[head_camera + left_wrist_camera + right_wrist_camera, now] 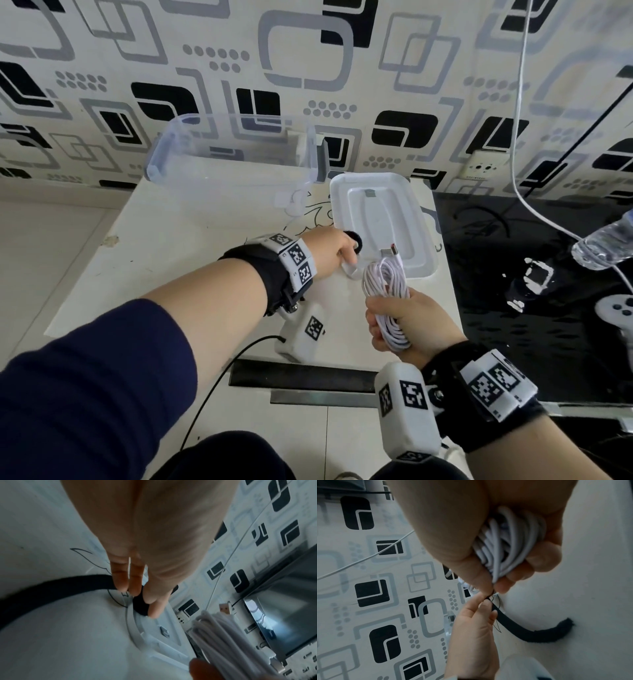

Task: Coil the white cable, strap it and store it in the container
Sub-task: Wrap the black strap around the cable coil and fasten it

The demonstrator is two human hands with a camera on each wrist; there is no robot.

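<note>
My right hand [394,318] grips the coiled white cable [385,284] around its middle and holds it upright above the white table [178,246]. The coil's USB plug [390,250] sticks up over the white lid [380,219]. In the right wrist view the fingers [539,559] wrap the cable loops [505,545]. My left hand [346,255] pinches one end of the black strap [352,238] at the lid's near-left corner. The rest of the strap [51,586] trails across the table toward the left wrist camera. The clear container [233,150] stands open at the table's back.
A patterned wall [308,51] backs the table. To the right, a black surface [513,308] carries a water bottle [603,243] and a white game controller [616,308]. A thin white wire [517,137] hangs near a wall socket [483,168].
</note>
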